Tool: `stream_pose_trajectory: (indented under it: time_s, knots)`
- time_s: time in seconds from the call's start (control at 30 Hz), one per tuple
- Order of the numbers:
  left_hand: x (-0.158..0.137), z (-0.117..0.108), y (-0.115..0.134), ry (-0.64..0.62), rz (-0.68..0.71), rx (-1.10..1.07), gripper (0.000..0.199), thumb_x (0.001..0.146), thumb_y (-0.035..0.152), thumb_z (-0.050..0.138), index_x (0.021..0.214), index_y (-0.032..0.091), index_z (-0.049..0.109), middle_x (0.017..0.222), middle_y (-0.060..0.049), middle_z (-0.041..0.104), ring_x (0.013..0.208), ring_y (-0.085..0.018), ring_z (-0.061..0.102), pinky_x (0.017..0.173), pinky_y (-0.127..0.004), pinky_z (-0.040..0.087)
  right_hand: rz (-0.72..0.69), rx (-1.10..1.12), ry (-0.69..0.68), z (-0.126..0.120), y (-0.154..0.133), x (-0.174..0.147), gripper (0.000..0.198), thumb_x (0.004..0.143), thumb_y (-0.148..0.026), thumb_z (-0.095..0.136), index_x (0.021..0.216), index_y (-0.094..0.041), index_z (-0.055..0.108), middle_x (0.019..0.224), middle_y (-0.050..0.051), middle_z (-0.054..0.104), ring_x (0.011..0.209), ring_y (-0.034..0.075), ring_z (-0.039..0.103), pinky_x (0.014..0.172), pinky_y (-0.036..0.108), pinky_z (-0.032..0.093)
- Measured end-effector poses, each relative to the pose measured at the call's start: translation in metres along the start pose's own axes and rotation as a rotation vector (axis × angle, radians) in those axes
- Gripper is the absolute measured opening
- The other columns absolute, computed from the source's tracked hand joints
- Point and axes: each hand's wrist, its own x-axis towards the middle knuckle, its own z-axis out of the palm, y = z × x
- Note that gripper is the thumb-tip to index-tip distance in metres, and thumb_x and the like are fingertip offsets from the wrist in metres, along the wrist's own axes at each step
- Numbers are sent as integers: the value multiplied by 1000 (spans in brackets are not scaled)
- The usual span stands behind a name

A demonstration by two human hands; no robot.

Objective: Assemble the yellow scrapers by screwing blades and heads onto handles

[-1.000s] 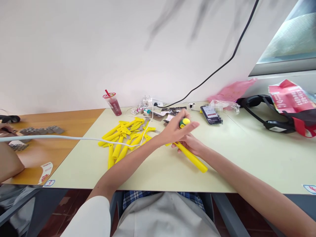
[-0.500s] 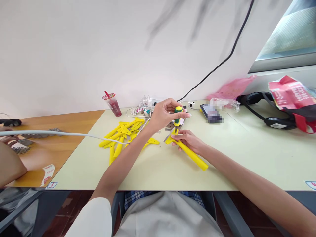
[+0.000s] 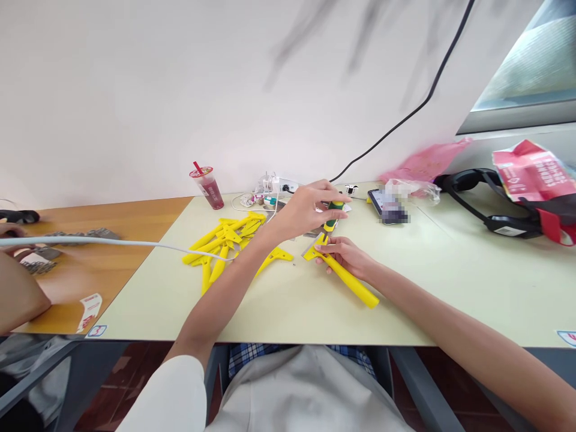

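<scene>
My left hand point(image 3: 310, 207) is closed on the green and yellow handle of a screwdriver point(image 3: 332, 219), which leans to the right. The screwdriver's tip meets the head of a yellow scraper point(image 3: 348, 279), or stops just above it; I cannot tell which. My right hand point(image 3: 346, 257) grips that scraper near its head, with the handle pointing toward the front right. A metal blade edge point(image 3: 307, 248) shows at the scraper's left end. Left of my hands lies a pile of yellow scrapers point(image 3: 227, 240), partly hidden by my left forearm.
A cup with a red straw point(image 3: 209, 189) stands by the wall. Behind my hands are a power strip point(image 3: 288, 186) and cables. On the right lie a phone point(image 3: 382, 207), a black headset point(image 3: 490, 219) and a pink bag point(image 3: 427, 162). A white cable point(image 3: 112, 242) crosses the left side, near another person's arm point(image 3: 20, 294).
The screwdriver has gone from nearly upright to tilted, its handle swinging right with my left hand. My right hand holds the scraper in nearly the same place.
</scene>
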Motion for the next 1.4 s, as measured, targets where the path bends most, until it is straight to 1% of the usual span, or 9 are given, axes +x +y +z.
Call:
stream_pose_trajectory:
  time_s: [0.17, 0.37, 0.53, 0.7, 0.83, 0.93, 1.13, 1.3, 1.4]
  knots:
    - [1, 3, -6, -45, 13, -135, 41, 106, 40, 68, 143, 28, 79, 125, -11, 79, 117, -23, 74, 106, -40, 61, 7, -6, -11, -1, 2, 1, 27, 78, -17, 98, 90, -14, 74, 97, 14, 83, 71, 23, 80, 42, 29, 65]
    - [1, 3, -7, 4, 1, -88, 41, 96, 48, 82, 130, 25, 86, 127, -13, 76, 107, -22, 74, 103, -40, 62, -2, -4, -3, -1, 3, 1, 27, 79, -16, 96, 89, -15, 71, 103, 16, 84, 72, 24, 81, 41, 30, 64]
    - [0, 2, -4, -83, 13, -104, 39, 105, 40, 71, 140, 27, 81, 129, -11, 77, 114, -23, 73, 110, -43, 59, 1, -10, 6, 0, 1, 1, 24, 81, -15, 94, 90, -14, 72, 101, 16, 84, 70, 23, 80, 41, 29, 64]
    - [-1, 4, -4, -54, -11, -67, 41, 93, 37, 85, 132, 28, 84, 117, -9, 77, 107, -23, 73, 103, -41, 60, -12, -3, 17, 1, -1, -1, 25, 81, -13, 95, 85, -15, 70, 101, 15, 84, 70, 23, 80, 41, 29, 64]
    - [1, 2, -5, -24, -18, -80, 37, 100, 35, 76, 135, 24, 80, 128, -10, 78, 109, -22, 75, 106, -39, 60, -21, -5, 7, 2, -6, -5, 25, 80, -14, 96, 89, -14, 72, 103, 16, 84, 69, 23, 80, 40, 29, 64]
    - [0, -1, -3, 56, -11, -61, 37, 105, 38, 71, 139, 24, 76, 136, -11, 76, 116, -23, 74, 109, -38, 60, -35, -7, 5, 2, -10, -7, 29, 79, -17, 98, 94, -15, 73, 104, 16, 84, 69, 24, 82, 40, 28, 64]
    - [0, -3, 10, 298, 10, -48, 47, 109, 47, 65, 153, 30, 65, 141, -11, 73, 125, -26, 73, 107, -40, 62, -50, -27, 73, 4, -8, -6, 38, 75, -19, 103, 89, -18, 68, 106, 16, 85, 73, 27, 84, 41, 29, 64]
    - [-5, -15, 10, 488, 8, -73, 53, 110, 57, 62, 157, 31, 58, 137, -12, 70, 130, -27, 72, 106, -41, 63, -92, 6, 79, 5, -10, -5, 25, 86, -17, 96, 96, -15, 74, 113, 18, 85, 83, 27, 86, 52, 28, 70]
    - [-20, -21, -3, 675, -48, -107, 58, 107, 63, 65, 153, 29, 56, 138, -12, 68, 129, -25, 72, 103, -37, 64, -127, 26, 63, 4, -15, -7, 13, 95, -17, 88, 100, -13, 77, 117, 18, 85, 89, 26, 87, 60, 28, 72]
